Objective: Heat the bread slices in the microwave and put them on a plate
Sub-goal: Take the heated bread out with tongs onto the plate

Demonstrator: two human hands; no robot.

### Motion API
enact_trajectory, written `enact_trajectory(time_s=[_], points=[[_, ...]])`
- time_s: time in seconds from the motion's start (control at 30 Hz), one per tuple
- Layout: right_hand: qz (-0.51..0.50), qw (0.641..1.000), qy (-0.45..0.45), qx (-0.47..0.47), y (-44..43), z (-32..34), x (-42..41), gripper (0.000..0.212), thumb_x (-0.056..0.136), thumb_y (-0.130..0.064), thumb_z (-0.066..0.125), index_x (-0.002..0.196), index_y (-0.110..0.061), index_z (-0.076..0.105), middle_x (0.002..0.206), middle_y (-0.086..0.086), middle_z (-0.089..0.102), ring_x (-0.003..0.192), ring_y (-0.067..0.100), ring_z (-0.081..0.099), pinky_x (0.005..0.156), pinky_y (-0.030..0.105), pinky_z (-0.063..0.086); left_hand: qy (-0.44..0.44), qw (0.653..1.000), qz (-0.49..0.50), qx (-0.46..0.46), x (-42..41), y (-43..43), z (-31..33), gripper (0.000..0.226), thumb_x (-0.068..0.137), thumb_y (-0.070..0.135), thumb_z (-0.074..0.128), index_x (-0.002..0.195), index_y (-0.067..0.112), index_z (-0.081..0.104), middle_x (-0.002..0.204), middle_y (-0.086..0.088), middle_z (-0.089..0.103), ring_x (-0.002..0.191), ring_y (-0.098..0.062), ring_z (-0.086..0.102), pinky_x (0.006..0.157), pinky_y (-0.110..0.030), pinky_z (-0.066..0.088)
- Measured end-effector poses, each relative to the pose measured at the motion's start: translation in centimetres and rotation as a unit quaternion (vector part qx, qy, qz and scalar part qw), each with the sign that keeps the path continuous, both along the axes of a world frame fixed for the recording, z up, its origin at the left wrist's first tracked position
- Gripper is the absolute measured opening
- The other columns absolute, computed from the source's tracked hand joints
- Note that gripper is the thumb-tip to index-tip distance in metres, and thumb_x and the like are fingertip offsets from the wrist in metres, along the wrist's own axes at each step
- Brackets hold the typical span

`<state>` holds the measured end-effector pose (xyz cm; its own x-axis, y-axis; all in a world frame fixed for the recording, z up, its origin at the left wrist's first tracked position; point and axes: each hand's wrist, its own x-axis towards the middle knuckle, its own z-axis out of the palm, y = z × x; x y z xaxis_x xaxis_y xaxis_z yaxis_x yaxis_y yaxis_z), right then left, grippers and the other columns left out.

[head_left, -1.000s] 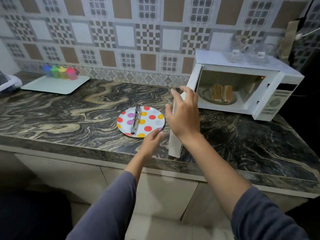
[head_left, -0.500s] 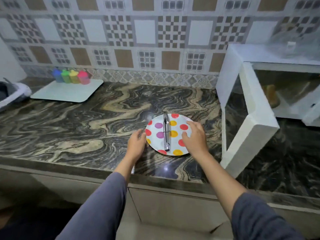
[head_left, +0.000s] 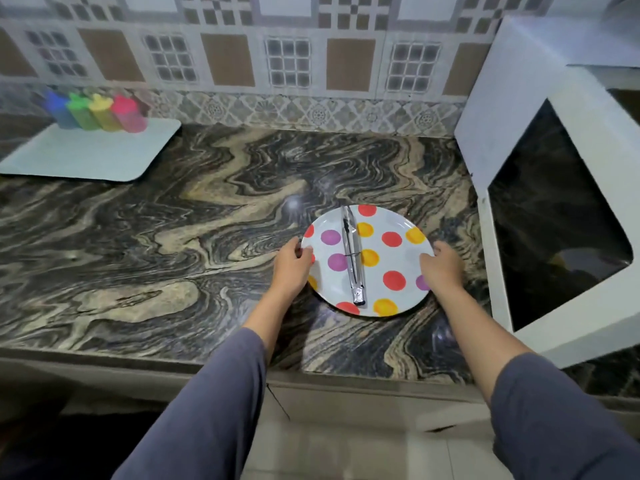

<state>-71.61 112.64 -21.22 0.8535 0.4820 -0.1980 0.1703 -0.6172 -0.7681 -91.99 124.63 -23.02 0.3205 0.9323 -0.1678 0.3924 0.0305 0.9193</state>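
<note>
Left hand (head_left: pixel 292 268), right hand (head_left: pixel 443 268) — gripping plate (head_left: pixel 405 258) (tongs (head_left: pixel 351 258) atop).

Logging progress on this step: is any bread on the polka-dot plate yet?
No, the plate holds only a pair of metal tongs lying across its middle, with no bread on it.

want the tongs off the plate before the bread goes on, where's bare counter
Widest bare counter lies left of the plate, between the left hand, the white tray and the front edge. A bare strip also runs behind the plate to the tiled wall. Right is crowded: the right hand sits close to the open microwave door.
</note>
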Motion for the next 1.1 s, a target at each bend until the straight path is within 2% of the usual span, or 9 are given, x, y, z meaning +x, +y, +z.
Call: enact_trajectory(time_s=[0.07, 0.17, 0.37, 0.53, 0.7, 0.73, 0.83, 0.93, 1.1], points=[[-0.008, 1.0, -0.004, -0.002, 0.1, -0.2, 0.0, 0.016, 0.081, -0.003, 0.05, 0.094, -0.002, 0.059, 0.093, 0.015, 0.057, 0.089, 0.029, 0.054, 0.073, 0.035, 0.042, 0.022, 1.0, 0.005, 0.02, 0.3, 0.4, -0.4, 0.022, 0.083, 0.023, 0.049, 0.088, 0.004, 0.06, 0.081, -0.013, 0.064, 0.077, -0.027, 0.058, 0.072, -0.039, 0.046], [-0.012, 1.0, -0.01, -0.004, -0.5, -0.9, -0.3, 0.015, 0.073, -0.008, 0.046, 0.079, -0.005, 0.06, 0.079, 0.014, 0.054, 0.079, 0.029, 0.051, 0.063, 0.033, 0.037, 0.049, 0.998, 0.011, 0.022, 0.4, 0.5, -0.1, 0.013, 0.088, 0.011, 0.05, 0.089, 0.003, 0.061, 0.075, -0.009, 0.06, 0.073, -0.024, 0.054, 0.061, -0.03, 0.037], [-0.024, 0.999, -0.001, 0.038, -2.4, -2.6, -1.5, 0.021, 0.085, -0.005, 0.047, 0.098, -0.009, 0.063, 0.105, 0.018, 0.062, 0.098, 0.036, 0.056, 0.074, 0.034, 0.045, 0.048, 0.998, 0.032, 0.032, -0.4, -1.0, -1.4, 0.021, 0.087, 0.011, 0.051, 0.106, 0.007, 0.059, 0.094, -0.02, 0.057, 0.08, -0.028, 0.05, 0.076, -0.041, 0.047], [-0.045, 0.992, 0.046, 0.111, -3.5, -2.1, -3.7, 0.025, 0.094, -0.01, 0.039, 0.112, -0.015, 0.055, 0.114, 0.011, 0.059, 0.093, 0.025, 0.053, 0.072, 0.031, 0.039, -0.036, 0.997, 0.061, -0.016, -1.8, -3.8, -0.5, 0.023, 0.095, 0.007, 0.043, 0.116, 0.01, 0.048, 0.075, 0.001, 0.051, 0.06, -0.011, 0.043, 0.046, -0.011, 0.035], [-0.033, 0.982, 0.087, 0.162, -6.1, -1.0, -6.2, 0.038, 0.097, -0.005, 0.036, 0.131, -0.014, 0.052, 0.129, 0.004, 0.055, 0.111, 0.02, 0.051, 0.08, 0.025, 0.037, -0.07, 0.994, 0.073, -0.04, -4.5, -6.9, -0.5, 0.042, 0.096, 0.007, 0.042, 0.138, 0.011, 0.04, 0.124, -0.002, 0.057, 0.098, -0.013, 0.058, 0.083, -0.028, 0.052], [-0.029, 0.98, 0.093, 0.171, -6.7, -0.9, -6.8, 0.04, 0.097, -0.005, 0.036, 0.132, -0.015, 0.051, 0.131, 0.003, 0.054, 0.116, 0.019, 0.05, 0.082, 0.024, 0.037, -0.072, 0.994, 0.077, -0.04, -5.1, -7.7, -0.3, 0.046, 0.096, 0.007, 0.042, 0.141, 0.012, 0.036, 0.132, 0.001, 0.051, 0.1, -0.007, 0.057, 0.085, -0.022, 0.051], [-0.013, 0.98, 0.093, 0.176, -8.9, -0.8, -8.1, 0.041, 0.097, -0.006, 0.038, 0.134, -0.018, 0.051, 0.136, 0.002, 0.053, 0.124, 0.022, 0.049, 0.091, 0.027, 0.041, -0.073, 0.993, 0.093, -0.027, -6.9, -10.7, 0.7, 0.048, 0.096, 0.004, 0.041, 0.143, 0.011, 0.033, 0.126, 0.01, 0.05, 0.09, 0.002, 0.051, 0.071, -0.004, 0.042], [-0.003, 0.975, 0.108, 0.195, -11.6, -1.3, -9.4, 0.041, 0.096, -0.007, 0.041, 0.133, -0.019, 0.053, 0.135, 0.001, 0.055, 0.125, 0.022, 0.05, 0.099, 0.033, 0.042, -0.074, 0.991, 0.113, -0.022, -8.8, -14.1, 1.2, 0.049, 0.095, 0.003, 0.042, 0.143, 0.011, 0.035, 0.144, -0.005, 0.043, 0.128, -0.02, 0.045, 0.1, -0.029, 0.041], [0.02, 0.959, 0.149, 0.24, -18.6, -1.2, -11.3, 0.04, 0.095, -0.009, 0.046, 0.133, -0.016, 0.052, 0.136, -0.002, 0.054, 0.125, 0.017, 0.05, 0.102, 0.033, 0.043, -0.096, 0.985, 0.139, -0.015, -11.6, -21.0, 1.5, 0.049, 0.091, 0.0, 0.044, 0.138, 0.012, 0.044, 0.136, -0.007, 0.051, 0.118, -0.025, 0.053, 0.098, -0.037, 0.044]])
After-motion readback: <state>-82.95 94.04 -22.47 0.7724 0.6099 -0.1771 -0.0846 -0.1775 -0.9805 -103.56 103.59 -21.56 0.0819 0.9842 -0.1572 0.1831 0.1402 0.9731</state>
